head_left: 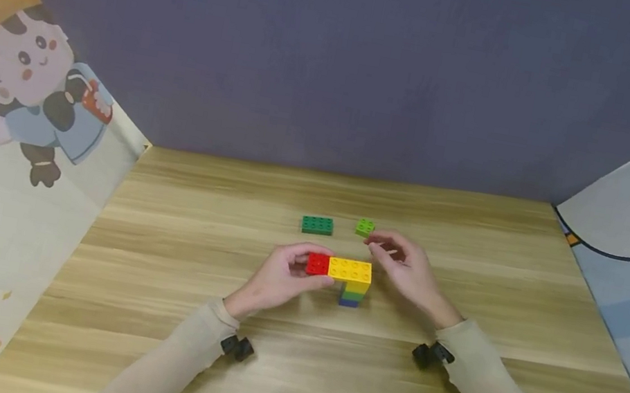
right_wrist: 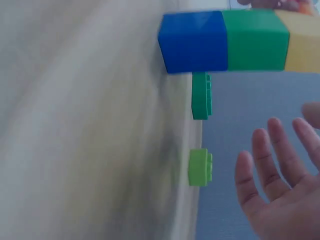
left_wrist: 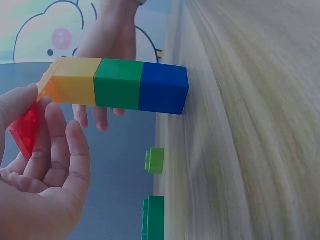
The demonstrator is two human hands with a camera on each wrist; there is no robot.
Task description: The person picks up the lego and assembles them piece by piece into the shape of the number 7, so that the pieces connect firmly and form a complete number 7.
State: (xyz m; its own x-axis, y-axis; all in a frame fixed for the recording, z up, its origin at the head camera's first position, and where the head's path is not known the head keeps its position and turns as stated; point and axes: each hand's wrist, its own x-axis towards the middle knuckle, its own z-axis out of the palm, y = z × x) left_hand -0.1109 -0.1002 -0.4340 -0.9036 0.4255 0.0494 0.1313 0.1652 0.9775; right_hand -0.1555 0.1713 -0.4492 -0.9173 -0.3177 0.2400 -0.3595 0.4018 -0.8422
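Observation:
A stack of toy building bricks stands on the table: a blue brick (left_wrist: 165,88) at the bottom, a green brick (left_wrist: 119,84) over it, then a yellow one. Across its top a long yellow brick (head_left: 350,270) juts left, with a red brick (head_left: 318,264) at its left end. My left hand (head_left: 281,278) pinches the red brick between thumb and fingers. To the right of the stack my right hand (head_left: 408,272) hovers with loosely bent fingers, holding nothing. Its fingertips are near a small light green brick (head_left: 364,228) in the head view.
A dark green brick (head_left: 317,226) lies behind the stack, left of the light green one. The wooden table (head_left: 191,217) ends at a dark blue back panel (head_left: 336,74). Printed panels stand at the left and right sides.

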